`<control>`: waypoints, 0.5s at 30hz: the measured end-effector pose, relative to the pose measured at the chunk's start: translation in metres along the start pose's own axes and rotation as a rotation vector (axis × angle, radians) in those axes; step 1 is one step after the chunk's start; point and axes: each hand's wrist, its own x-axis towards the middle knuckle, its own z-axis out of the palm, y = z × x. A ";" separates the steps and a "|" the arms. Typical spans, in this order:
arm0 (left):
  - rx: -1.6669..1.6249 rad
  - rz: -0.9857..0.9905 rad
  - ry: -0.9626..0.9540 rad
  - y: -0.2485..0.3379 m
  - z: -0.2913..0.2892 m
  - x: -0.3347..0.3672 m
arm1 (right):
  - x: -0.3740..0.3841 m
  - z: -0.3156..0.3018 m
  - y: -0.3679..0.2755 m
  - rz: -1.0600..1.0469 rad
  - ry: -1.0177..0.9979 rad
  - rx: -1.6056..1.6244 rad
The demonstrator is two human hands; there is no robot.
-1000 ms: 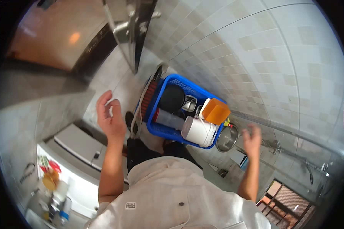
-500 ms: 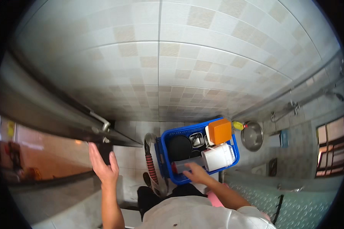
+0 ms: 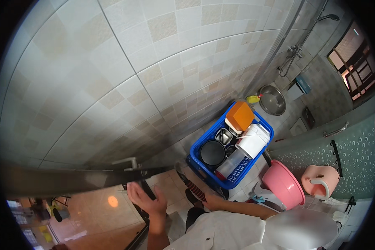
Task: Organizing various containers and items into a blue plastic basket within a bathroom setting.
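Observation:
My left hand [image 3: 148, 201] is raised beside the dark door [image 3: 87, 180], fingers stretched and thumb apart. A dark part of the door edge shows between thumb and fingers; whether they touch is unclear. My right hand [image 3: 214, 202] closes around the lower end of a curved handle with a red-and-black striped grip [image 3: 195, 190]. Just beyond it, a blue plastic basket [image 3: 234, 183] stands at an angle on the floor. Inside lie a round black pan [image 3: 213, 153], a clear container [image 3: 231, 163], a white bucket [image 3: 252, 141], a metal container [image 3: 223, 136] and an orange box [image 3: 240, 116].
A pink basin [image 3: 284, 183] and a pink stool [image 3: 320, 181] stand at the right by a glass panel [image 3: 350, 158]. A steel bowl [image 3: 272, 100] and a yellow bottle [image 3: 253, 99] lie past the basket. Tiled wall [image 3: 166, 62] rises ahead; a doorway opens at lower left.
My view has turned to the right. My right hand has moved from over the basket to the striped handle and closed on it. My left hand stays raised by the door.

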 end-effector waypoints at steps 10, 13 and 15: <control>-0.100 0.051 -0.060 -0.020 0.025 0.057 | -0.012 -0.057 -0.018 0.240 0.078 -0.113; -0.126 0.063 -0.086 -0.023 0.032 0.075 | -0.009 -0.057 -0.015 0.252 0.080 -0.168; -0.124 0.053 -0.072 -0.023 0.037 0.082 | -0.009 -0.057 -0.013 0.286 0.105 -0.199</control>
